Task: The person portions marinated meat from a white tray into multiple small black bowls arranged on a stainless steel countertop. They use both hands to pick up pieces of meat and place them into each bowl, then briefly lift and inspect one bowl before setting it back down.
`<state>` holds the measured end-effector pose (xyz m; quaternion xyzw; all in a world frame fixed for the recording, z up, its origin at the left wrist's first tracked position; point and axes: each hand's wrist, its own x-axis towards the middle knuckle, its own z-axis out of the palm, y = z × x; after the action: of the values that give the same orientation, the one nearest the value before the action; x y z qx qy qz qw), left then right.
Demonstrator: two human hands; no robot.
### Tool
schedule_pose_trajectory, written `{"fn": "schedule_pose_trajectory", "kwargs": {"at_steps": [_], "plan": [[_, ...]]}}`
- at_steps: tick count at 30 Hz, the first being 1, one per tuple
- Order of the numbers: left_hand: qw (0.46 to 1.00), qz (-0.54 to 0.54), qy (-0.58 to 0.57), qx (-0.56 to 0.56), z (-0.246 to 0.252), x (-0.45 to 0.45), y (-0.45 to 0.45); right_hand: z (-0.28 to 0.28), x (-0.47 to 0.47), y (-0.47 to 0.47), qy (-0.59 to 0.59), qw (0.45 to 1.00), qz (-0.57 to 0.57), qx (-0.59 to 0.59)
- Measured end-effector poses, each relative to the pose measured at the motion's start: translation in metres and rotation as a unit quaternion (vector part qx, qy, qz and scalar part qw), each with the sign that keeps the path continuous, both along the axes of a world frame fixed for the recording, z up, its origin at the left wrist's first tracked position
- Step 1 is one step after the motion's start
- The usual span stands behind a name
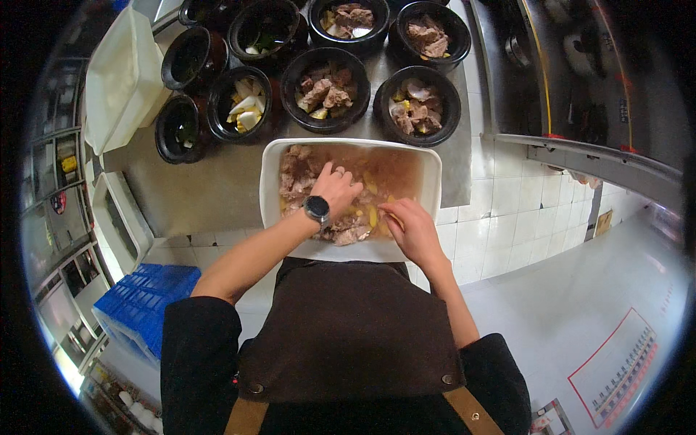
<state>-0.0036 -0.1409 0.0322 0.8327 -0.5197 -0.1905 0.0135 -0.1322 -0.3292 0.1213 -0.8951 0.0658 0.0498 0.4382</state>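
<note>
A white plastic tub (pixel 435 179) sits before me at the table's edge. It holds cloudy brown broth (pixel 397 163), chunks of cooked meat (pixel 296 171) piled mostly at the left and front, and yellow slices (pixel 373 215). My left hand (pixel 336 187), with a ring and a dark wristwatch (pixel 316 206), is over the meat, back upward and fingers partly curled; its palm is hidden. Over the tub's right front part, my right hand (pixel 410 225) has its fingertips drawn together near the yellow slices. Whether either hand holds a piece is not clear.
Beyond the tub, several black pots stand on the metal table (pixel 179 190). Some, like the near middle pot (pixel 326 128), contain meat; a left pot (pixel 239 136) has pale and yellow chunks. White bins (pixel 122 81) and a blue crate (pixel 149 293) are left. A tiled wall (pixel 500 217) is right.
</note>
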Motion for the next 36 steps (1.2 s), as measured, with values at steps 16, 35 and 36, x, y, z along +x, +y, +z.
{"fn": "schedule_pose_trajectory", "kwargs": {"at_steps": [16, 35, 36], "plan": [[0.929, 0.281, 0.108, -0.217, 0.132, 0.068, 0.018, -0.008, -0.030, 0.000, 0.079, 0.996, -0.031, 0.038], [0.830, 0.372, 0.296, -0.292, 0.172, 0.113, 0.010, -0.047, 0.112, 0.040, -0.079, 0.996, -0.045, -0.010], [0.782, 0.382, 0.348, -0.348, 0.171, 0.112, 0.015, -0.050, 0.107, 0.040, -0.069, 0.997, -0.046, 0.000]]}}
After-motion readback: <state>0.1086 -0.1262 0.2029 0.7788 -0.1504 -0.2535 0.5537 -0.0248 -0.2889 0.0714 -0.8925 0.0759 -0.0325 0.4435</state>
